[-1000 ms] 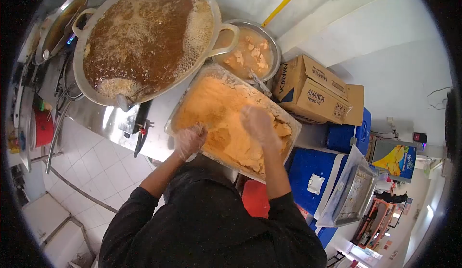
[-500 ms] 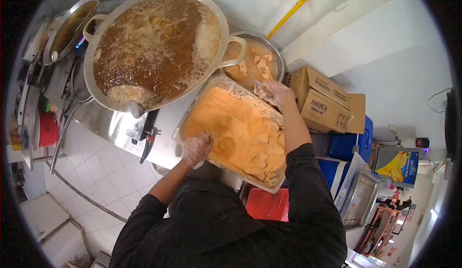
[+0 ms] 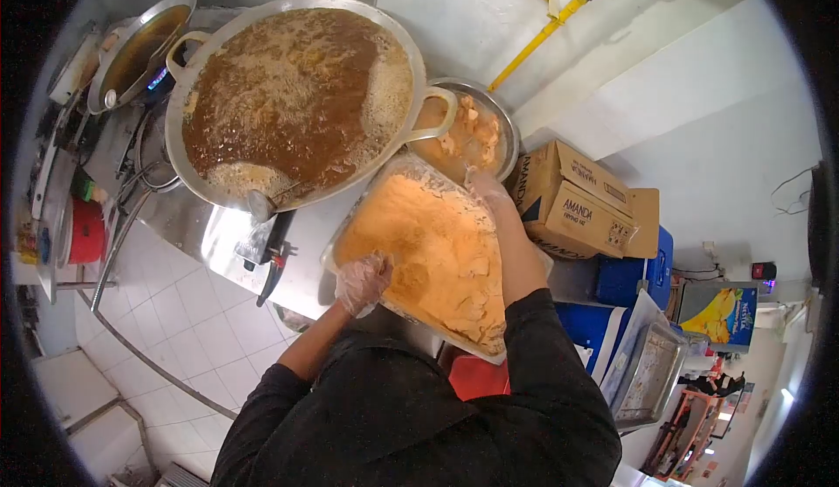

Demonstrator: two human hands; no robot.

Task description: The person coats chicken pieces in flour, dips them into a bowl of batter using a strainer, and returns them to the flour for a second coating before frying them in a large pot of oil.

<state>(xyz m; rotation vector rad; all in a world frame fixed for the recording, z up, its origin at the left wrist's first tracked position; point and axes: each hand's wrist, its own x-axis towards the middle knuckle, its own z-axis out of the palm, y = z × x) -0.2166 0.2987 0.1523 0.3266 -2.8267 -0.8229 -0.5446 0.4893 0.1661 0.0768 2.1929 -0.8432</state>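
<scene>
Far left, the wide two-handled pan (image 3: 419,80) contains bubbling brown liquid. The left hand (image 3: 363,284), in a clear glove, remains at the near-left edge of the tray (image 3: 486,354), as in both earlier frames. Its fingers are curled; whether they grip anything cannot be told. The orange powder (image 3: 428,225) covers the tray floor, smooth at left and lumpy at right.

The right hand (image 3: 487,188) has changed station: one second ago it was over the powder; it is now at the near rim of the metal bowl (image 3: 513,137), past the tray's far corner. Its grip cannot be told. Pale pieces (image 3: 472,124) lie in the bowl's cloudy liquid.

Right of the bowl, the carton (image 3: 577,198) reads "AMANDA" on more than one face, with "FRYING" below. Farther right, a yellow-and-blue panel (image 3: 719,315) bears lettering beginning "NEST".
</scene>
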